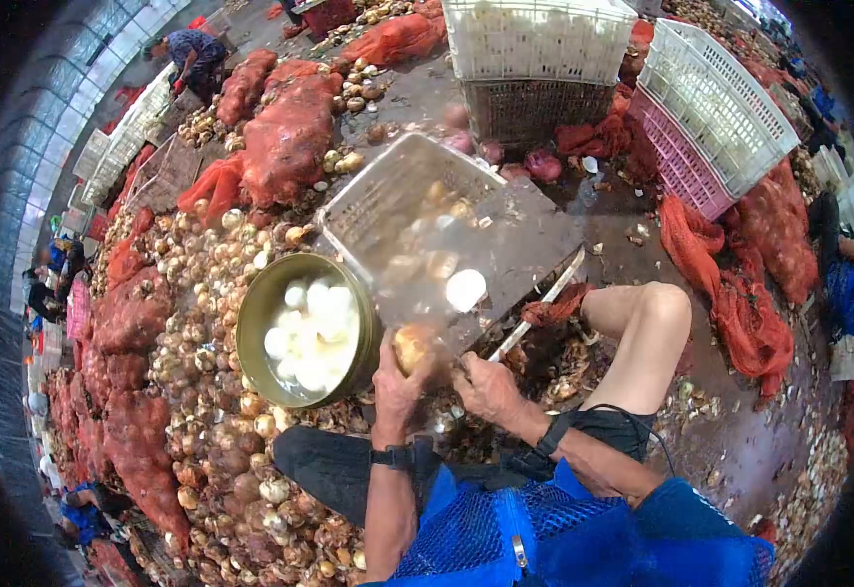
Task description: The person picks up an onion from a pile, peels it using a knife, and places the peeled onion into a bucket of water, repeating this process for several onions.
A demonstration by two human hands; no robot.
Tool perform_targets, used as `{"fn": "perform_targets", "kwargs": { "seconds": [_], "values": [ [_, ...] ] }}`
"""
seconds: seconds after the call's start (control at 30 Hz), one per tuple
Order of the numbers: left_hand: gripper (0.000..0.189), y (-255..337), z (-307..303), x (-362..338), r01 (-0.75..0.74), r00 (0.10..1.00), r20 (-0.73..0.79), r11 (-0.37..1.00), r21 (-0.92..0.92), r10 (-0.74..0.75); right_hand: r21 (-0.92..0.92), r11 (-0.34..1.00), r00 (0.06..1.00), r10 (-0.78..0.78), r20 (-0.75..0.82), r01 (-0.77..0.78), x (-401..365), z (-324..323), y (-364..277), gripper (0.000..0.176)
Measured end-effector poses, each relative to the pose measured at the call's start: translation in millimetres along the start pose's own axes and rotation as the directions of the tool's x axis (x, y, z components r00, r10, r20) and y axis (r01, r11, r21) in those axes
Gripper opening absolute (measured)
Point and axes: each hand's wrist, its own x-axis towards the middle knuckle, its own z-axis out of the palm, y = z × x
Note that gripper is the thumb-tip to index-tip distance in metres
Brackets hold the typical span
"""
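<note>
Head view. The left hand [398,380] is raised in front of the knees, its fingers clenched around a brownish bulb [412,346], which sits just right of a brass bowl [248,313]. The right hand [486,386] is close beside it, fingers clamped on the handle of a knife [539,305]; the blade slants up and to the right, and its near end is next to the bulb. The bowl holds peeled white bulbs. Behind both hands a wire basket [378,196] lies tilted, with one peeled white piece [465,290] on it. A heap of unpeeled bulbs [202,284] covers the floor to the left, among red net sacks [290,132].
</note>
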Motion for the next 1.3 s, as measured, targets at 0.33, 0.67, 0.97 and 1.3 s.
{"fn": "perform_targets", "kwargs": {
  "seconds": [0.33, 0.67, 0.97, 1.3],
  "values": [
    [0.07, 13, 5, 1, 0.079, 0.996, -0.054, 0.996, 0.05, -0.077, -0.086, 0.994, 0.994, -0.067, -0.083, 0.06, 7, -6, -10, 0.015],
    [0.069, 1, 6, 2, 0.058, 0.997, -0.053, 0.998, 0.039, -0.056, -0.136, 0.99, 0.993, 0.059, 0.099, -0.045, 8, 3, 1, 0.015],
    [0.069, 13, 11, 0, 0.048, 0.996, -0.075, 0.997, 0.062, -0.044, -0.222, 0.975, 0.993, 0.02, 0.113, 0.005, 17, 4, 6, 0.015],
    [0.072, 26, 21, -3, 0.05, 0.994, -0.107, 0.986, 0.159, -0.033, -0.312, 0.948, 0.985, -0.01, 0.171, 0.063, 34, 0, 15, 0.016]
  ]
}}
